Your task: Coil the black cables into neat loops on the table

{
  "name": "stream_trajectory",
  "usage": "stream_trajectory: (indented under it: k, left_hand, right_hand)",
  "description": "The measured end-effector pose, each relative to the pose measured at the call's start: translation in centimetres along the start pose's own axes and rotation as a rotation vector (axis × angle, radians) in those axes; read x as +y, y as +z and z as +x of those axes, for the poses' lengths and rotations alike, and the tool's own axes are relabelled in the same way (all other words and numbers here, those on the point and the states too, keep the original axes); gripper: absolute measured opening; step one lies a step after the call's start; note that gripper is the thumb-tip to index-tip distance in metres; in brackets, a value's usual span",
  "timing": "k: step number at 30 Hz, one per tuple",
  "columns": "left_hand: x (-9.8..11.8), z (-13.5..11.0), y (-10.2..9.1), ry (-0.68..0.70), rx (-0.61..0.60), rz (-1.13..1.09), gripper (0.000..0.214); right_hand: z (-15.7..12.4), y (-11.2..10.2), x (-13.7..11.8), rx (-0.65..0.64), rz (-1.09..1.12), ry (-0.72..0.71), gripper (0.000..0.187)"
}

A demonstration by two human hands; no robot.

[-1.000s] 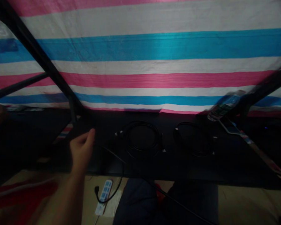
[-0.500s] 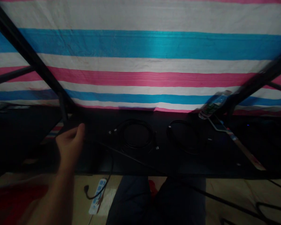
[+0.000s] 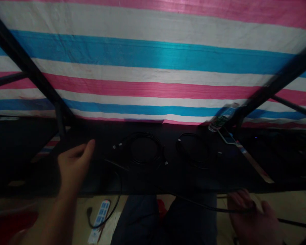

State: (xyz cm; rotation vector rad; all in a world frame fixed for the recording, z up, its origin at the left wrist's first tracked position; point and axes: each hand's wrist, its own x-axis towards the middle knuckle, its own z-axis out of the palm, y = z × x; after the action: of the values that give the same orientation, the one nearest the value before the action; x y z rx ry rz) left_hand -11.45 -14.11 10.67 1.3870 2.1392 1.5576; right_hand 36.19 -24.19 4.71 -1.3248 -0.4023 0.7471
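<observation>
Head view: dim, plenty of detail lost in the black. Right hand (image 3: 253,219) at lower right, just off the near edge of the black tabletop (image 3: 148,185), curled around the black cable (image 3: 201,205), with cable out both sides: leftward toward the tabletop, rightward out of frame. Left hand (image 3: 75,161) over the left part of the tabletop, fingers curled, thumb up beside them; cannot tell whether any cable is inside. Near it, a short cable stretch, then a loop hanging past the near edge, ending in a plug (image 3: 89,211) beside the power strip (image 3: 101,217) on the floor. Mid-tabletop: 2 coils side by side, left coil (image 3: 159,143) and right coil (image 3: 177,146), apart from both hands. Farther right: tilted bottle (image 3: 223,117) just beside a phone-like slab (image 3: 227,137). Behind: striped sheet (image 3: 142,68), pink, white, blue.
</observation>
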Motion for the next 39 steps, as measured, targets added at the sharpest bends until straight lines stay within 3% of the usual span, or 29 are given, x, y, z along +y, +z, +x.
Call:
stream_trajectory:
  k: [2,4,6,8,10,12,14,16,18,20,22,27,32,39]
  left_hand:
    - [0.3,-0.3,0.3,0.017,-0.019,0.001,0.039]
    - [0.8,-0.6,0.7,0.046,-0.048,-0.007,0.041]
    - [1.6,-1.2,1.3,0.088,-0.087,-0.02,0.043]
    - [2.7,-1.9,2.0,0.152,-0.129,-0.02,0.047]
    - [3.8,-2.8,2.8,0.234,-0.16,-0.007,0.052]
    - [4.9,-3.5,3.5,0.309,-0.194,0.004,0.054]
    - [6.0,-4.0,4.1,0.351,-0.221,0.003,0.054]
    - [6.8,-4.2,4.5,0.376,-0.225,0.005,0.055]
    - [7.2,-4.0,4.7,0.406,-0.224,0.012,0.055]
    - [7.2,-3.6,4.8,0.432,-0.247,0.012,0.054]
    - [6.6,-3.1,4.8,0.44,-0.291,0.015,0.053]
    - [3.8,-1.8,4.7,0.367,-0.366,0.036,0.05]
    - [1.9,-0.8,4.2,0.29,-0.314,0.033,0.048]
    - [1.8,0.0,2.8,0.293,-0.3,0.112,0.05]
  right_hand:
    - [-2.6,3.5,0.1,-0.042,0.086,0.118,0.033]
    - [-5.5,6.5,0.1,-0.148,0.116,0.142,0.034]
    - [-8.1,8.7,-0.1,-0.369,0.039,0.139,0.037]
    - [-10.2,10.3,-0.9,-0.702,-0.221,0.082,0.033]
    - [-11.6,11.6,-2.1,-1.048,-0.449,-0.102,0.021]
    - [-12.0,13.3,-3.2,-1.176,-0.502,-0.363,0.021]
    - [-11.5,15.4,-3.8,-1.06,-0.499,-0.609,0.027]
    - [-10.4,17.5,-3.7,-0.992,-0.596,-0.73,0.027]
    - [-8.8,19.1,-3.2,-1.086,-0.704,-0.672,0.023]
    - [-7.1,19.8,-2.9,-1.133,-0.779,-0.621,0.033]
    - [-5.3,19.7,-3.1,-1.06,-0.842,-0.681,0.04]
    - [-0.4,18.8,-4.4,-0.738,-0.965,-0.922,0.049]
    - [3.2,17.4,-5.1,-0.448,-0.988,-0.985,0.046]
    - [4.5,15.8,-4.8,-0.416,-1.005,-0.981,0.045]
